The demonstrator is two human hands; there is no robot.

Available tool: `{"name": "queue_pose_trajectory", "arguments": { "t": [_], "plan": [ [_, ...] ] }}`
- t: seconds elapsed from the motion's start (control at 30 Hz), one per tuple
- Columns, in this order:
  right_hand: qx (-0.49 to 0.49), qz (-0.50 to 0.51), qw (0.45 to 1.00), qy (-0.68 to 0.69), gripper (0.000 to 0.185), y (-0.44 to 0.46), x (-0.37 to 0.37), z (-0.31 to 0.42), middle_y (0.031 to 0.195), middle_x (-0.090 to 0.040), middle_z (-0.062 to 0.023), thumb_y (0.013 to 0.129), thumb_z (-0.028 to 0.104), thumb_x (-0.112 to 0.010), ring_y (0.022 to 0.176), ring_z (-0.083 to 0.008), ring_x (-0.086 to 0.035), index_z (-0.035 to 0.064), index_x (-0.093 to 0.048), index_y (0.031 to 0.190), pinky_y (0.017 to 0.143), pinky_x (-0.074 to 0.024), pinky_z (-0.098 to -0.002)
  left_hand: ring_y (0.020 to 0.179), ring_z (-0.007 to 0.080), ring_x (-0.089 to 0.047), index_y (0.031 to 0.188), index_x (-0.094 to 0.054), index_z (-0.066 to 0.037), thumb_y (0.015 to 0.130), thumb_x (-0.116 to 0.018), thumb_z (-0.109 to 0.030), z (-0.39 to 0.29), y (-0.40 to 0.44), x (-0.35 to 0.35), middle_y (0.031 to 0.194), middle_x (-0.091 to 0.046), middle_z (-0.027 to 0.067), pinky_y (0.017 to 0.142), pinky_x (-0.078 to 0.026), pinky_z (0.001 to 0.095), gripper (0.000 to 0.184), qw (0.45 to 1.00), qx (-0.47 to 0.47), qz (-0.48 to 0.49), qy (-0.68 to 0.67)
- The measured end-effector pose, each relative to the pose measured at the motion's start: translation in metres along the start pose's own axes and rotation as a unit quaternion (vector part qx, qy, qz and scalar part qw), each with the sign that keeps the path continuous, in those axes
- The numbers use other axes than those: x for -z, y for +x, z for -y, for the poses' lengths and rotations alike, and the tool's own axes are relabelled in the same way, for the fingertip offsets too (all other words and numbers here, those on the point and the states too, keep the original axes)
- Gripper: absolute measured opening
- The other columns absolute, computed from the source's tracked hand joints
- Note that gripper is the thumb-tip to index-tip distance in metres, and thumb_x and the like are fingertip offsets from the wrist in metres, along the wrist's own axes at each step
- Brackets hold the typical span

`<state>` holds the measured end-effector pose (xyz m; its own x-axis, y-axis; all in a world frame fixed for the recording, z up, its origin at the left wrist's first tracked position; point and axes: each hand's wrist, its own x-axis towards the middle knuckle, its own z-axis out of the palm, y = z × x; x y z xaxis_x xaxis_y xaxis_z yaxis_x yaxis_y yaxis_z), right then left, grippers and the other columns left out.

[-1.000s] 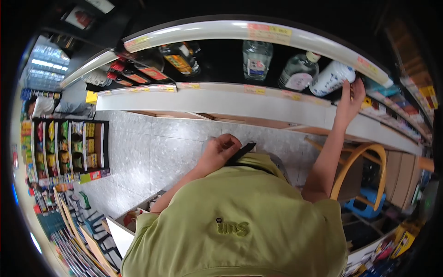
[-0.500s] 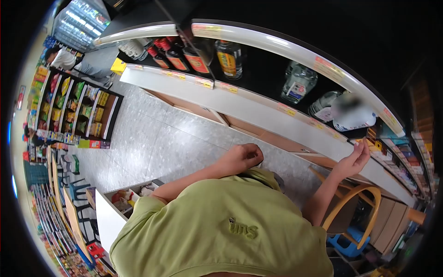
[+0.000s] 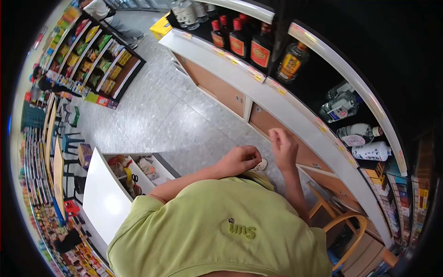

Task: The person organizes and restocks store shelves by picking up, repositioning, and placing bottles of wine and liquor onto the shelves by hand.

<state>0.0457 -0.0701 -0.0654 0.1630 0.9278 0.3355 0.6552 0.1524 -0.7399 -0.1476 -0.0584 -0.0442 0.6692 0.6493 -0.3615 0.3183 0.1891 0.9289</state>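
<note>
My left hand [image 3: 242, 158] is held in front of my waist, its fingers curled into a loose fist with no object visible in it. Just to its right my right hand [image 3: 283, 148] is raised, fingers bent together, and nothing shows in them. The two hands are close but apart. Beyond the right hand runs the white-edged shelf [image 3: 295, 108]. On it stand red-capped bottles [image 3: 237, 39] and a bottle with a yellow label [image 3: 291, 63]. Clear bottles [image 3: 340, 109] and a white bottle with blue markings [image 3: 372, 151] are farther right. Neither hand touches them.
An open drawer [image 3: 159, 168] with scissors [image 3: 134, 183] is at my left, by a white counter [image 3: 104, 198]. A wooden-armed chair [image 3: 362, 221] stands close on my right. A snack rack [image 3: 94, 57] and a person [image 3: 110, 18] are farther off.
My right hand has moved left, away from the shelf's right end, and is now near my left hand. The view has turned to the right. The left hand keeps its curled pose.
</note>
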Motion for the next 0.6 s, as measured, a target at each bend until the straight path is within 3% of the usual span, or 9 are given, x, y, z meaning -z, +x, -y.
{"name": "queue_pose_trajectory", "arguments": {
  "t": [0.07,0.13,0.17,0.23,0.43,0.6],
  "plan": [
    [0.011,0.051,0.999,-0.011,0.011,-0.005,-0.021,0.010,0.081,-0.066,-0.0085,0.092,0.017,-0.061,0.075,-0.0256,-0.066,0.0067,-0.064,0.093,0.066,-0.0518,-0.0378,0.083,0.0131,-0.062,0.097,-0.065,-0.002,0.094,-0.062,-0.015,0.006,-0.015,0.010,0.089,-0.068,0.0051,0.078,-0.051,0.0301,0.013,1.000,0.004,-0.014,-0.005],
    [0.021,0.100,0.994,-0.023,0.012,-0.013,-0.040,0.016,0.083,-0.066,-0.0092,0.090,0.018,-0.064,0.077,-0.0282,-0.067,0.0077,-0.062,0.095,0.066,-0.0522,-0.0398,0.066,0.0121,-0.058,0.092,-0.064,-0.002,0.091,-0.063,-0.013,0.019,-0.028,0.020,0.073,-0.064,0.0043,0.064,-0.048,0.0293,0.012,0.995,-0.064,-0.072,-0.016],
    [0.030,0.127,0.990,-0.045,0.013,-0.017,-0.049,0.017,0.084,-0.067,-0.0093,0.090,0.019,-0.065,0.077,-0.0287,-0.067,0.0078,-0.062,0.095,0.066,-0.0523,-0.0401,0.066,0.0121,-0.058,0.092,-0.064,-0.002,0.091,-0.063,-0.013,0.024,-0.035,0.027,0.073,-0.064,0.0043,0.064,-0.048,0.0293,0.012,0.995,-0.062,-0.078,-0.020],
    [0.045,0.163,0.983,-0.065,0.014,-0.024,-0.062,0.024,0.086,-0.067,-0.0094,0.089,0.020,-0.065,0.078,-0.0292,-0.067,0.0078,-0.061,0.095,0.066,-0.0523,-0.0405,0.080,0.0120,-0.061,0.097,-0.065,-0.002,0.094,-0.063,-0.015,0.035,-0.049,0.044,0.086,-0.067,0.0048,0.075,-0.050,0.0284,0.014,0.997,-0.029,-0.066,-0.026],
    [0.026,0.230,0.968,-0.096,0.015,-0.027,-0.092,0.047,0.091,-0.068,-0.0101,0.087,0.021,-0.067,0.082,-0.0315,-0.067,0.0091,-0.062,0.095,0.070,-0.0519,-0.0428,0.072,0.0131,-0.059,0.093,-0.065,-0.001,0.091,-0.064,-0.015,0.061,-0.091,0.079,0.078,-0.066,0.0067,0.068,-0.049,0.0303,0.014,0.991,-0.016,-0.115,-0.068],
    [0.025,0.254,0.960,-0.114,0.016,-0.025,-0.099,0.052,0.093,-0.068,-0.0108,0.087,0.020,-0.067,0.086,-0.0324,-0.066,0.0089,-0.064,0.098,0.073,-0.0514,-0.0437,0.076,0.0139,-0.062,0.094,-0.065,0.000,0.091,-0.064,-0.016,0.063,-0.102,0.091,0.080,-0.068,0.0085,0.071,-0.050,0.0310,0.016,0.990,0.013,-0.119,-0.068]
  ]
}}
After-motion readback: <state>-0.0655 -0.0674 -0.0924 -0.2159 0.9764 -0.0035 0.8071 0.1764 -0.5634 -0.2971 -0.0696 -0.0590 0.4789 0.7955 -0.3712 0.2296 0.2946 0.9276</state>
